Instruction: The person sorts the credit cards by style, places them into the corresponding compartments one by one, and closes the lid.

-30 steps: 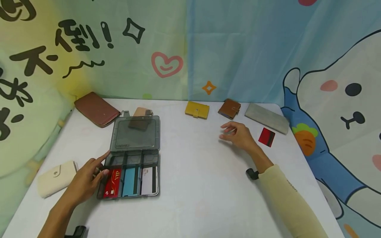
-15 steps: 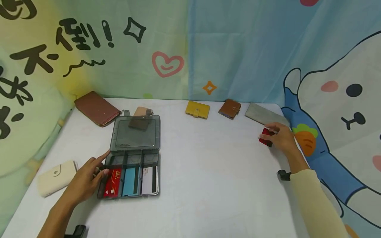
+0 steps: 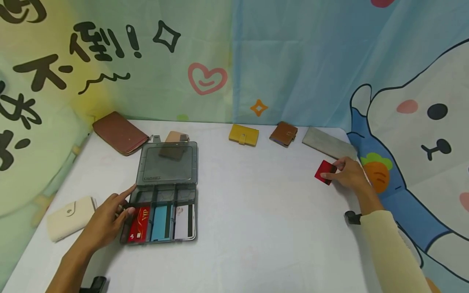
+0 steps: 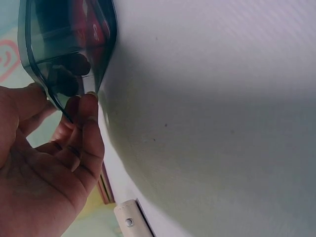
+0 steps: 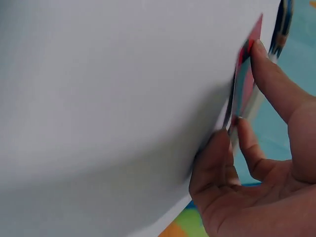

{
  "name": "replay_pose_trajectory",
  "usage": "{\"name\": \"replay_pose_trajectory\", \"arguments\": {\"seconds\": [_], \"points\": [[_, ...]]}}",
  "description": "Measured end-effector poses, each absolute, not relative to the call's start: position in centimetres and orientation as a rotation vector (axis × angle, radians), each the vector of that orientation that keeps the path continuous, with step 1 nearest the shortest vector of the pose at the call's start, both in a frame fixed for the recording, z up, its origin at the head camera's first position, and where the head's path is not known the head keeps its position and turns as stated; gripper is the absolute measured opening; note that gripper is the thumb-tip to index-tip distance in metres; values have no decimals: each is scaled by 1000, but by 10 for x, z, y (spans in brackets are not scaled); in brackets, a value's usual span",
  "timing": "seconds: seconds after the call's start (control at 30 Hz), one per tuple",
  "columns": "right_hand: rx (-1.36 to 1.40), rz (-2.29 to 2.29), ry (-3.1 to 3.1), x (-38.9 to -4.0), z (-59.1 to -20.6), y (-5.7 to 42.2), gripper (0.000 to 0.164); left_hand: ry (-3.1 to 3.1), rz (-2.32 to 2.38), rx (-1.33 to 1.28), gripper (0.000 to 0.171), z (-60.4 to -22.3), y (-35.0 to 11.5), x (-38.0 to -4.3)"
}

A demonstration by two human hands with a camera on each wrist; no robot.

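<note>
My right hand (image 3: pixel 348 174) pinches a red card (image 3: pixel 322 170) with a dark stripe between thumb and fingers, near the table's right edge. In the right wrist view the card (image 5: pixel 245 74) stands edge-on, the thumb on one face and fingertips at the lower edge. At the left, my left hand (image 3: pixel 107 219) grips the side of a grey see-through box (image 3: pixel 184 195), its lid folded back. The box's front compartments hold a red VIP card (image 3: pixel 139 224), a blue card (image 3: pixel 159 224) and a pale card (image 3: pixel 182 221). The left wrist view shows fingers (image 4: pixel 89 133) at the box wall.
A cream wallet (image 3: pixel 70 218) lies left of the left hand. Along the back are a brown zip wallet (image 3: pixel 120 133), a tan one partly behind the lid, a yellow wallet (image 3: pixel 243 134), a small brown wallet (image 3: pixel 283 133) and a long grey wallet (image 3: pixel 327 142).
My right hand has moved right to the red card, taken hold of it and shifted it slightly left. The left hand stays at the box.
</note>
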State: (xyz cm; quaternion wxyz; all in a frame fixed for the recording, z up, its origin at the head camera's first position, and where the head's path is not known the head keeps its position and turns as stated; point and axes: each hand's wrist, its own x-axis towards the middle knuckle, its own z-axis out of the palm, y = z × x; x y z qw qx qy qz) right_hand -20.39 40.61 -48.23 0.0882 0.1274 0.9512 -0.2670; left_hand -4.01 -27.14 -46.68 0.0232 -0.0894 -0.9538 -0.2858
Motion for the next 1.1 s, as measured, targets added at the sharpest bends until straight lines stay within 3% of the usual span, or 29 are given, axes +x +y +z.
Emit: {"name": "replay_pose_trajectory", "arguments": {"seconds": [0.23, 0.47, 1.1], "points": [[233, -1061, 2711, -204, -479, 366, 56, -2954, -879, -276, 65, -467, -271, -39], [-19, -1256, 2534, -192, -477, 290, 36, -2944, -875, -280, 64, -467, -271, -39], [-516, -1634, 1920, -135, -459, 51, 19, -2967, -884, -259, 63, -466, -270, -39]]}}
